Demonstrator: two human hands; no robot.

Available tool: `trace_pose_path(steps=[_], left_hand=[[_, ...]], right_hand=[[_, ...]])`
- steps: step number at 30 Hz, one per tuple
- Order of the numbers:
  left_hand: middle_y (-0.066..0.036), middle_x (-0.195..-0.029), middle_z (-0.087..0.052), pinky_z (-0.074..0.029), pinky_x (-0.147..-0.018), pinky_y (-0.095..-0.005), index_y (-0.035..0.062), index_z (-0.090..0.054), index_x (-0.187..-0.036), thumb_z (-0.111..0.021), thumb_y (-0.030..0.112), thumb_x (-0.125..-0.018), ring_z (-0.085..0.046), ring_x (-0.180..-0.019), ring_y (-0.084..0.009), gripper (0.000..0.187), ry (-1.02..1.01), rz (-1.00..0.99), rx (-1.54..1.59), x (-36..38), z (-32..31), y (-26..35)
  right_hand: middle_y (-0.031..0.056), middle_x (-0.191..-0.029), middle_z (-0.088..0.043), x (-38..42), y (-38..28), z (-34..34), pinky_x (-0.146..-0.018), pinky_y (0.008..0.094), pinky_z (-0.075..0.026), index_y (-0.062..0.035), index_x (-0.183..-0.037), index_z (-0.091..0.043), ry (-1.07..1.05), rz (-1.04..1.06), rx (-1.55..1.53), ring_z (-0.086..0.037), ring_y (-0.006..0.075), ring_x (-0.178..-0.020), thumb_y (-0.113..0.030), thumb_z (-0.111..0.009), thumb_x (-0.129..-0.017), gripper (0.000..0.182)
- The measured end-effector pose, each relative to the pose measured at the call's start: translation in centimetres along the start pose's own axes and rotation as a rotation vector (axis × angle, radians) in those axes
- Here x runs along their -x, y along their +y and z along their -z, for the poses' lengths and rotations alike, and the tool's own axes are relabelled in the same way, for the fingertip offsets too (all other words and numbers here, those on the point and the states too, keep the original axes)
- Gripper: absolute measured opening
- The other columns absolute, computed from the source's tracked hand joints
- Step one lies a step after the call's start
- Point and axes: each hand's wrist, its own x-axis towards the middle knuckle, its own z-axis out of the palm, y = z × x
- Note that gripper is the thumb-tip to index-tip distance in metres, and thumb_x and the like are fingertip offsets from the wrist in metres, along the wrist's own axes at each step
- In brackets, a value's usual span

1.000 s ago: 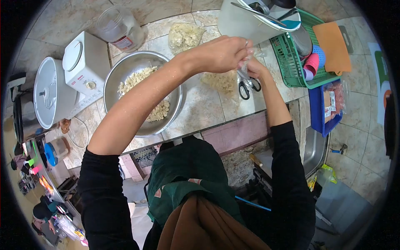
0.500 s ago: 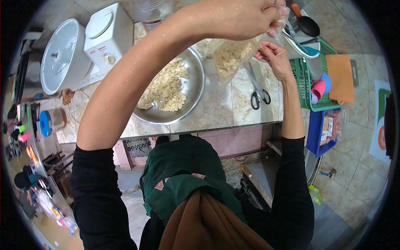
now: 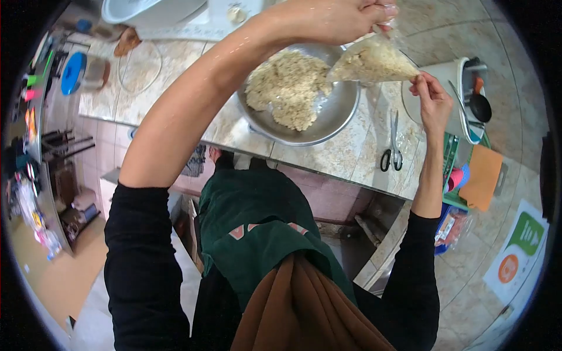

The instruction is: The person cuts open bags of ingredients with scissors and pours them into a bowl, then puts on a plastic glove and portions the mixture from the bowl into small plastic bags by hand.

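Note:
My left hand point(image 3: 357, 20) grips the gathered top of a clear plastic bag point(image 3: 377, 61) partly filled with a pale, crumbly mixture. My right hand point(image 3: 434, 102) pinches the bag's right corner between thumb and fingers. The bag is stretched out sideways, its left end overlapping the rim of a wide steel bowl point(image 3: 342, 120) in this view. More of the same crumbly mixture point(image 3: 293, 88) lies in the bowl, part of it behind my left forearm. Black-handled scissors point(image 3: 393, 146) rest on the counter below my right hand.
A white appliance point(image 3: 234, 14) and white tub point(image 3: 146, 11) stand at the back left, near a blue-lidded container point(image 3: 73, 73). At right are a white bin of utensils point(image 3: 462, 76), an orange cutting board point(image 3: 483, 175) and a green basket point(image 3: 451, 149). The tiled counter point(image 3: 328, 158) ends before my apron.
The bag's hanging lower corner has been raised and pulled right, now held in my right hand. My view has shifted, so the bowl and scissors appear further right.

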Motion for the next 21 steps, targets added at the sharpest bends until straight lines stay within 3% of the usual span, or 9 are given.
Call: trace_pose_path(steps=[2,3,10,14,19,21], left_hand=[[-0.018,-0.084,-0.064,-0.046,-0.074,-0.0384,-0.0024,-0.059,-0.093,-0.041,0.024,-0.097,-0.062,-0.08,-0.03,0.032,0.066,-0.044,-0.077,0.8,0.4,-1.6],[-0.024,-0.087,-0.064,-0.046,-0.076,-0.0423,-0.003,-0.06,-0.093,-0.042,0.024,-0.096,-0.063,-0.086,-0.037,0.032,0.088,0.025,-0.059,1.3,0.6,-1.3],[-0.025,-0.088,-0.064,-0.047,-0.077,-0.0456,-0.0015,-0.062,-0.09,-0.047,0.018,-0.09,-0.063,-0.088,-0.0396,0.025,0.231,-0.139,-0.016,2.7,0.6,-7.1],[-0.025,-0.088,-0.065,-0.048,-0.075,-0.0478,-0.0006,-0.063,-0.09,-0.05,0.018,-0.087,-0.062,-0.085,-0.0419,0.022,0.315,-0.139,-0.165,3.4,0.5,-8.3],[-0.023,-0.084,-0.064,-0.049,-0.072,-0.0492,0.0003,-0.063,-0.088,-0.053,0.017,-0.083,-0.062,-0.079,-0.0431,0.02,0.404,-0.121,-0.253,4.1,-0.1,-9.9],[-0.022,-0.084,-0.063,-0.049,-0.072,-0.0484,0.0004,-0.063,-0.087,-0.054,0.016,-0.082,-0.061,-0.08,-0.0425,0.019,0.292,-0.199,-0.463,3.9,0.1,-11.6]], right_hand=[[0.0081,-0.085,-0.069,0.0,-0.4,-0.6,-0.065,0.023,-0.052,0.0049,-0.103,-0.066,-0.014,0.015,0.018,-0.062,0.0103,-0.07,-0.011,-0.06,-0.093,0.02],[0.007,-0.084,-0.068,0.1,-1.3,-1.1,-0.065,0.0221,-0.051,0.0044,-0.103,-0.067,-0.019,0.037,0.032,-0.062,0.0099,-0.07,-0.012,-0.06,-0.093,0.021],[0.0051,-0.083,-0.068,0.3,-4.3,-2.3,-0.066,0.0215,-0.05,0.0035,-0.103,-0.068,-0.011,0.082,0.261,-0.062,0.0093,-0.072,-0.013,-0.062,-0.091,0.021],[0.0038,-0.083,-0.069,0.8,-6.0,-3.3,-0.067,0.0212,-0.051,0.0021,-0.102,-0.069,0.004,0.095,0.335,-0.063,0.0085,-0.072,-0.012,-0.063,-0.09,0.02],[0.0029,-0.082,-0.07,1.2,-8.0,-4.5,-0.067,0.0214,-0.051,-0.0003,-0.101,-0.07,0.022,0.259,0.521,-0.063,0.0074,-0.071,-0.01,-0.065,-0.087,0.017],[0.0035,-0.081,-0.07,1.5,-9.0,-5.0,-0.066,0.0213,-0.05,-0.0011,-0.099,-0.071,0.029,0.346,0.606,-0.063,0.0071,-0.07,-0.009,-0.066,-0.086,0.016]])
